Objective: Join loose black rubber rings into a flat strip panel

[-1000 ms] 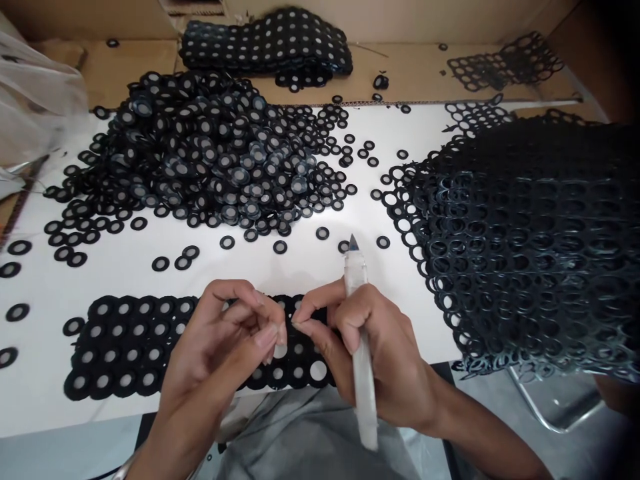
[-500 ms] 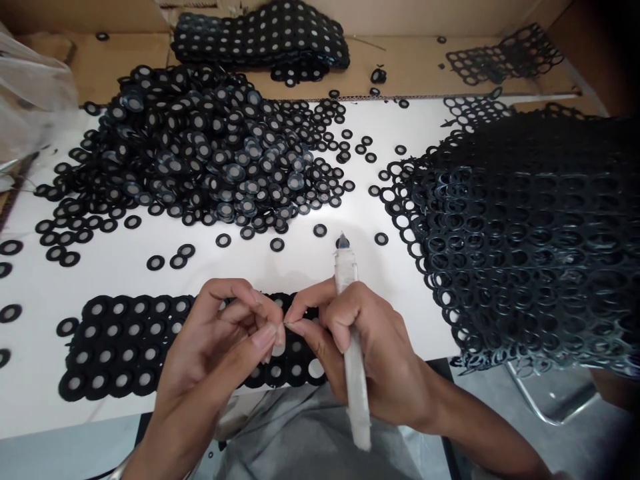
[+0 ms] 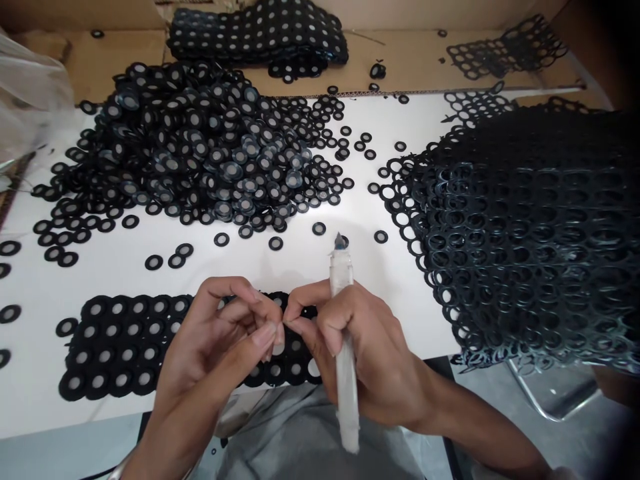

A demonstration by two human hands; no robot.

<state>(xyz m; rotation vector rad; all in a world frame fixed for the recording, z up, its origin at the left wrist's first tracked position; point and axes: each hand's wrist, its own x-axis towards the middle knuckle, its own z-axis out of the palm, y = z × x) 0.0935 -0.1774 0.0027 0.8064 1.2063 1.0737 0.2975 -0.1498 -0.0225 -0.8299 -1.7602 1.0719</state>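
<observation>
left hand (image 3: 220,340): fingers are curled together, tips pinched over the black punched sheet (image 3: 130,343) at 6 o'clock on the white table (image 3: 350,280).
right hand (image 3: 360,347): thumb and forefinger are pinched just beside the left fingertips; the other fingers are clamped on a clear-handled craft knife (image 3: 344,347), blade pointed to 12 o'clock.
punched sheet: laid flat at the near table edge, rows of rings with pale centres.
loose rings (image 3: 200,153): heaped at 11 o'clock, some scattered around.
emptied mesh sheets (image 3: 530,233): piled at 3 o'clock.
more sheets (image 3: 260,33): stacked at 12 o'clock on cardboard.
</observation>
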